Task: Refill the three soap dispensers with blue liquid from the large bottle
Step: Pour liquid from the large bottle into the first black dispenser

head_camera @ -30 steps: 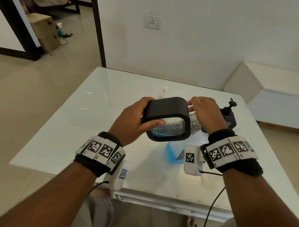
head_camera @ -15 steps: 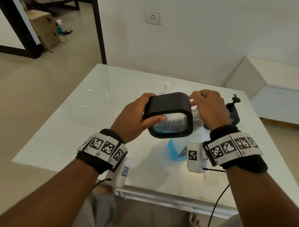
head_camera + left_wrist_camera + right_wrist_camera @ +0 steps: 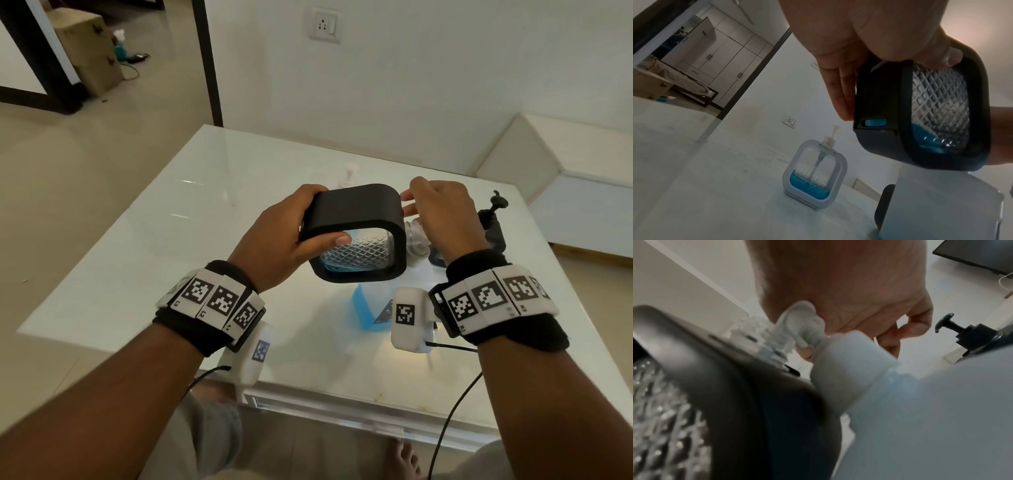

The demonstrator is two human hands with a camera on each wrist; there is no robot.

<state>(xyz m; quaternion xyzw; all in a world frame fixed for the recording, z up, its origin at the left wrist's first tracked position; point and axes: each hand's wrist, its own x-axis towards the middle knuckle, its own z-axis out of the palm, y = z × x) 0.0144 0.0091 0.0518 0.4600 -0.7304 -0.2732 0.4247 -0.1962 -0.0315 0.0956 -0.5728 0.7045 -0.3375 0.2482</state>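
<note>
Above the large bottle (image 3: 371,308), which stands on the worktop (image 3: 164,260) near its front edge with blue liquid showing low in its pale body, the black dispenser (image 3: 356,233) is held lying on its side in the air. Its patterned clear window faces the person and its open threaded neck (image 3: 774,342) points right, toward the bottle's white cap (image 3: 846,363) just beside it. The left hand (image 3: 277,246) is clamped on the dispenser, thumb across the front frame and fingers behind. I judge that this grip steadies it and tips the little blue left inside away from the neck, which the left wrist view shows pooled at the low end. The right hand (image 3: 442,219) is at the neck side, fingers curled. The right wrist view shows something small and white against its palm, perhaps the bottle's spout, but whether the fingers pinch it I cannot tell. Beyond the bottle, toward the wall, the white dispenser (image 3: 815,174) stands upright with its pump on and only a shallow band of blue at the bottom, so it probably awaits filling too. Right of the bottle and further back, a black pump (image 3: 493,219) stands upright on the worktop, likely set aside so that the neck stays free. The third dispenser I cannot pick out with certainty.
</note>
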